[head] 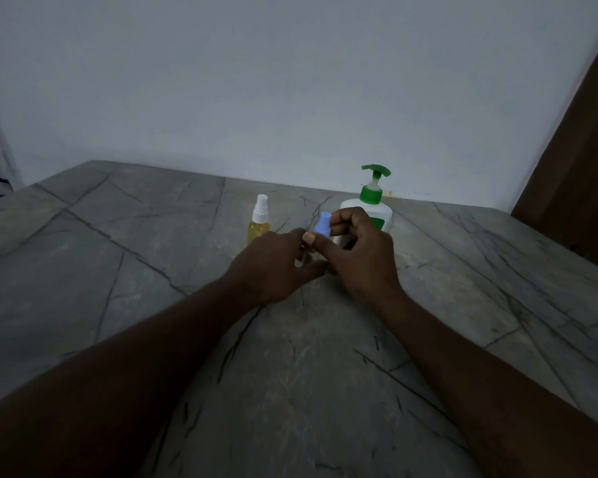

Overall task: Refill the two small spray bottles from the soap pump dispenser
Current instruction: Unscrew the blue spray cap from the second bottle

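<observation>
Yellow-liquid spray bottle (pixel 259 220) is standing upright on the grey stone desk (pixel 118 270), far of centre, untouched. Left hand (pixel 273 263) is curling round the lower part of the blue-capped spray bottle (pixel 323 228), hiding most of its body. Right hand (pixel 359 250) is pinching that bottle's blue top with its fingertips. White soap pump dispenser (pixel 377 205) with a green pump is standing just behind the right hand, by the wall.

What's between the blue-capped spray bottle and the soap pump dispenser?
Nothing but the hands. The right hand pinches the blue cap, and the left hand seems to grip the blue-capped spray bottle below it. The soap pump dispenser stands behind the right hand. The yellow spray bottle stands off to the left.
</observation>
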A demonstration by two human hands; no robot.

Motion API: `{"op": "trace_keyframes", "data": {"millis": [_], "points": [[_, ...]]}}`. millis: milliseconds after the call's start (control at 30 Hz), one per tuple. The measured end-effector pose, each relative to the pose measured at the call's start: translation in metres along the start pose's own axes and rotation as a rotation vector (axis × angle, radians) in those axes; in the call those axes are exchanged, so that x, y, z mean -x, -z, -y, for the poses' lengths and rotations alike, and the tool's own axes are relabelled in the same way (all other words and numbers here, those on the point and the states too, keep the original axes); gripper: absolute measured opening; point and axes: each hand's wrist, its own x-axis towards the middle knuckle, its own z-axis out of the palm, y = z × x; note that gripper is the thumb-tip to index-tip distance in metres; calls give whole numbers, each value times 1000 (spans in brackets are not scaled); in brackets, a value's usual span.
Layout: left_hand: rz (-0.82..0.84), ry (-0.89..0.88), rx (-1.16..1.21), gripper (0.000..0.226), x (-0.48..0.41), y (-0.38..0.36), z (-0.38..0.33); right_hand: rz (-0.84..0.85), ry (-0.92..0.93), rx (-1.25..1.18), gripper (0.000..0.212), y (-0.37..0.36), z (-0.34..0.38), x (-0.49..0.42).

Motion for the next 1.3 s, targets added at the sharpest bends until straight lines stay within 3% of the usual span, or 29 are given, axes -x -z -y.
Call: {"op": "trace_keyframes", "data": {"millis": [267, 433, 533, 633, 767, 967, 1133, 1233, 1300], "points": [[11, 28, -32, 43, -2, 0, 1, -4, -85, -111, 16, 14, -9, -3], [0, 13, -31, 47, -2, 0, 0, 19, 6, -49, 36, 3, -1, -1], [3, 6, -25, 49, -1, 2, -1, 9, 24, 39, 28, 1, 0, -2], [11, 33, -40, 45, -2, 0, 0, -26, -20, -47, 19, 2, -5, -3], [42, 55, -55, 48, -4, 0, -1, -10, -89, -132, 24, 6, -5, -4], [20, 16, -46, 61, -1, 1, -1, 18, -6, 43, 31, 0, 0, -2], [-18, -25, 33, 50, -1, 2, -6, -47, -21, -115, 30, 4, -4, -2], [38, -41, -5, 54, -1, 1, -6, -38, -103, -255, 36, 8, 0, -6], [51, -49, -4, 60, 0, 0, -4, -6, -142, -369, 27, 12, 4, -10]]}}
